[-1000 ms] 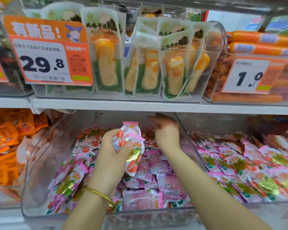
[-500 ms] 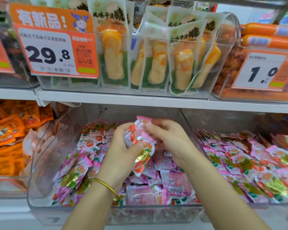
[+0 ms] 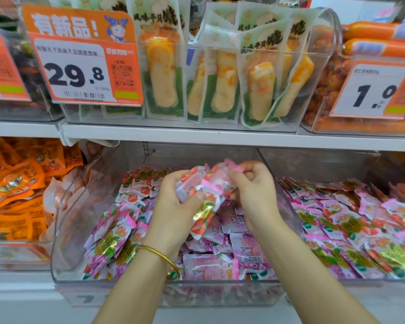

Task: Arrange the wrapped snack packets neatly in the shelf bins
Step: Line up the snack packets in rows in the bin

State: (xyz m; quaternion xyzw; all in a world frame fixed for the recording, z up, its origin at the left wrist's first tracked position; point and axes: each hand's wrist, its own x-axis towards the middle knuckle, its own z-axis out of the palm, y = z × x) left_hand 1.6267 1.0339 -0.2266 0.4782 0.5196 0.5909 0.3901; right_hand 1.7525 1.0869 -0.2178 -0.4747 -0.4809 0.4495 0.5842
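Squaring packets (image 3: pixel 205 190) above bin (image 3: pixel 63 230): left hand (image 3: pixel 175 206) grips bunch, right hand (image 3: pixel 255 192) pinches top edges. Advice: align edges flush, lay in row beside back stack, labels up.

Above the bin (image 3: pixel 76 220), packets (image 3: pixel 206 190) sit between left hand (image 3: pixel 173 209) and right hand (image 3: pixel 255 197).

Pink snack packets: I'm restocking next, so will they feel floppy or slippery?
Probably floppy: the pink snack packets droop between the left hand and right hand. Likely slippery, given their glossy film. Seemingly light: one hand holds several.
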